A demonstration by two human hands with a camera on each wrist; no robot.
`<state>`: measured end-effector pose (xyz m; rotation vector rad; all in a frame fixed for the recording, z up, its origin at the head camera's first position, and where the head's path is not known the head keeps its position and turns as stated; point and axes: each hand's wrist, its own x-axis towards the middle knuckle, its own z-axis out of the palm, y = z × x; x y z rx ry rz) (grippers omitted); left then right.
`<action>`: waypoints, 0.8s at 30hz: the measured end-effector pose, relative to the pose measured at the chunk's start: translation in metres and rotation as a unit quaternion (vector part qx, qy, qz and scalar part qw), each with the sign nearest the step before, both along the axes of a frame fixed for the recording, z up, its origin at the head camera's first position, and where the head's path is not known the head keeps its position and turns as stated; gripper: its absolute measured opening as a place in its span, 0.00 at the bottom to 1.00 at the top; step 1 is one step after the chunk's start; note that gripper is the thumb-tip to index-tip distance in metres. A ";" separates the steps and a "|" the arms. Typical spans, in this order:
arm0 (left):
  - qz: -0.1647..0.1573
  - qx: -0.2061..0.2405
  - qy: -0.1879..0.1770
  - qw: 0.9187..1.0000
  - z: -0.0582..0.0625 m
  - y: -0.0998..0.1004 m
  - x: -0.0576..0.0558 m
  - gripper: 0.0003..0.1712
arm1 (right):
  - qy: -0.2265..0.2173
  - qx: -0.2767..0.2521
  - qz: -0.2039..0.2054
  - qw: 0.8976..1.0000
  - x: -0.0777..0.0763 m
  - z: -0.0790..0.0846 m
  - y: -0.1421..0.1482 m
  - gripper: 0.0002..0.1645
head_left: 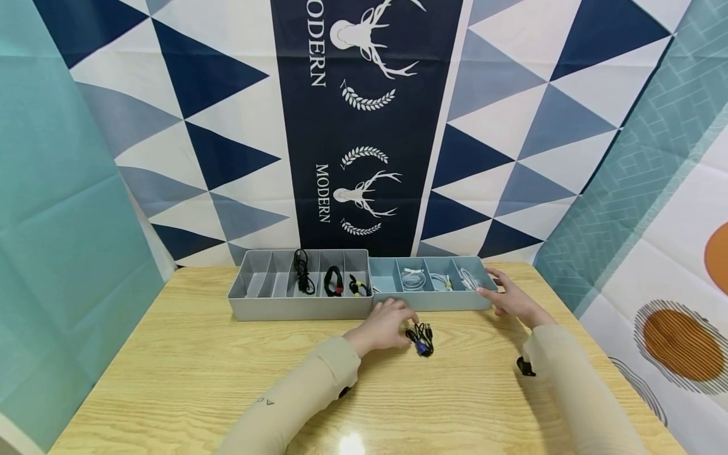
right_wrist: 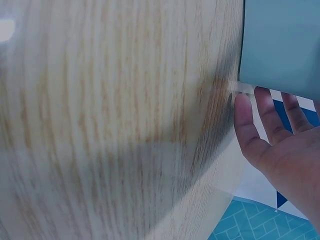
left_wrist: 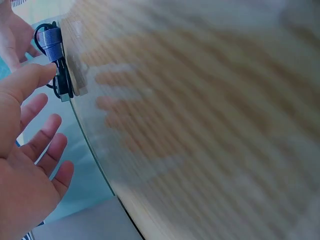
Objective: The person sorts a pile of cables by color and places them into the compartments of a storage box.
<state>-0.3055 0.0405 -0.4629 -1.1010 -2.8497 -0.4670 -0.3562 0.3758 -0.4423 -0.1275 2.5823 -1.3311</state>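
Observation:
A bundled black cable point(head_left: 421, 341) with a blue tie lies on the table, in front of the light blue divided box point(head_left: 438, 302). Beside it is my left hand point(head_left: 383, 323), fingers loosely spread; in the left wrist view the thumb tip is right at the cable bundle point(left_wrist: 51, 44). My right hand point(head_left: 512, 301) is at the right end of the blue box, thumb near its front corner. In the right wrist view the fingers point(right_wrist: 270, 117) extend against the end wall of the box point(right_wrist: 282, 45). Pale coiled cables point(head_left: 413, 279) sit in several compartments of the blue box.
A grey divided box point(head_left: 301, 309) stands end to end with the blue one, at its left. Black cables point(head_left: 303, 273) lie in its right-hand compartments. The wooden table point(head_left: 188, 373) reaches back to a patterned cloth backdrop point(head_left: 364, 126).

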 end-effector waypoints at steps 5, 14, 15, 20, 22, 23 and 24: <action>0.004 -0.017 0.010 1.000 -0.001 0.002 -0.002 0.24 | -0.001 -0.004 -0.001 1.000 -0.003 -0.001 0.001 0.52; 0.005 -0.028 0.014 1.000 0.001 0.001 -0.004 0.18 | 0.002 -0.006 0.000 1.000 -0.001 0.001 0.001 0.52; 0.003 -0.029 0.015 0.999 0.001 0.001 -0.003 0.17 | 0.002 -0.003 -0.001 1.000 0.000 0.001 0.001 0.53; -0.006 -0.038 0.016 0.999 0.000 0.003 -0.004 0.13 | 0.002 0.003 -0.003 1.000 0.001 0.001 0.000 0.54; -0.010 -0.040 0.016 0.999 -0.001 0.003 -0.004 0.12 | 0.001 0.000 -0.002 1.000 0.002 0.001 0.000 0.54; -0.013 -0.042 0.016 0.999 -0.001 0.004 -0.004 0.12 | 0.001 -0.001 -0.001 1.000 0.002 0.001 0.000 0.54; -0.015 -0.042 0.014 0.999 -0.001 0.004 -0.003 0.12 | 0.001 -0.002 -0.001 1.000 0.002 0.001 0.000 0.54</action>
